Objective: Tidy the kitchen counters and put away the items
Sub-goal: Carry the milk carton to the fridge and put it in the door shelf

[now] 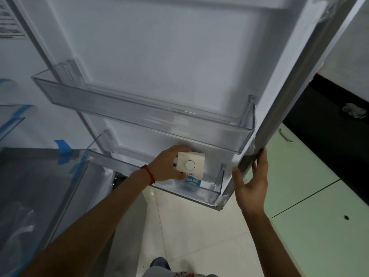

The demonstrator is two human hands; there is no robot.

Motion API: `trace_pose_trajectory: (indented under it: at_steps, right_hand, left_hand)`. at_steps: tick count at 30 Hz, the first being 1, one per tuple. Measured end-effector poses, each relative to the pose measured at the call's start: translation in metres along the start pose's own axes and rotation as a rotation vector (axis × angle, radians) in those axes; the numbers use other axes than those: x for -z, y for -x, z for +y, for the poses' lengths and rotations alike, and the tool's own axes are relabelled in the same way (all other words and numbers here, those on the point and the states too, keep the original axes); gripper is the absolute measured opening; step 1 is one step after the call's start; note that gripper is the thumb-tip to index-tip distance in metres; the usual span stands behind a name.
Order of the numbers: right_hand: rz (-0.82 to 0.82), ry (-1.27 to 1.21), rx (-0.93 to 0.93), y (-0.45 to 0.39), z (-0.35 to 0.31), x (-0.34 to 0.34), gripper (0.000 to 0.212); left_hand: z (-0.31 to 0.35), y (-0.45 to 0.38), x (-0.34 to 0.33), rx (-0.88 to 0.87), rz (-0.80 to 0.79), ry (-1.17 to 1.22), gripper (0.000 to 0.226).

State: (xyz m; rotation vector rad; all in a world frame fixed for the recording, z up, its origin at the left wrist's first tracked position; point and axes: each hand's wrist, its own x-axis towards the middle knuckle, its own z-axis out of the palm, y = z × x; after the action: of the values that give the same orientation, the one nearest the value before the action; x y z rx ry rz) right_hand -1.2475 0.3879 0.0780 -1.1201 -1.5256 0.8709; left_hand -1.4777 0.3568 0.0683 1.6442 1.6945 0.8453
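A white carton with a round white cap (191,165) and a blue label stands upright in the lowest clear door bin (127,166) of the open fridge door (159,56). My left hand (168,166) is wrapped around the carton's top from the left. A red thread band circles that wrist. My right hand (251,177) grips the grey outer edge of the fridge door (283,116) near its bottom corner, fingers curled around it.
A second clear door bin (139,104) sits above, holding nothing. At left is the fridge interior with blue tape strips (63,148) on a glass shelf. A black counter (329,108) with pale green cabinet doors (311,196) lies to the right. White floor tiles below.
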Motion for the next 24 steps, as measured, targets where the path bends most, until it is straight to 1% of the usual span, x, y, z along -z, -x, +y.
trace_pose_trajectory:
  at_steps: [4,8,10,12,15,16,17,19,22,24]
  right_hand:
    - [-0.011,0.006,0.019,0.006,0.003,0.002,0.079]
    - [-0.024,0.028,0.039,0.013,0.005,0.005,0.081]
    - [-0.031,0.039,0.049,0.017,0.005,0.005,0.082]
    - [-0.035,0.043,0.052,0.022,0.004,0.005,0.083]
    - [-0.041,0.042,0.056,0.031,0.006,0.005,0.085]
    - [-0.042,0.043,0.059,0.034,0.006,0.004,0.086]
    - [-0.041,0.046,0.064,0.038,0.007,0.004,0.087]
    - [-0.029,0.063,0.089,0.046,0.008,0.003,0.088]
    - [-0.008,0.079,0.127,0.063,0.006,0.002,0.085]
    - [0.005,0.085,0.168,0.078,0.005,0.003,0.084]
  left_hand:
    - [-0.003,0.006,0.002,0.015,-0.028,0.011,0.078]
    - [-0.005,0.023,0.004,0.048,0.038,-0.014,0.073]
    - [-0.004,0.035,0.005,0.059,0.113,-0.096,0.073]
    - [-0.005,0.049,0.002,0.106,0.21,-0.173,0.073]
    - [-0.007,0.076,-0.01,0.176,0.407,-0.35,0.063]
    - [-0.01,0.085,-0.016,0.18,0.468,-0.427,0.064]
    - [-0.014,0.093,-0.022,0.169,0.495,-0.485,0.069]
    - [-0.022,0.107,-0.031,0.143,0.481,-0.559,0.071]
    - [-0.028,0.125,-0.035,0.139,0.431,-0.593,0.061]
    - [-0.028,0.137,-0.032,0.161,0.415,-0.638,0.059]
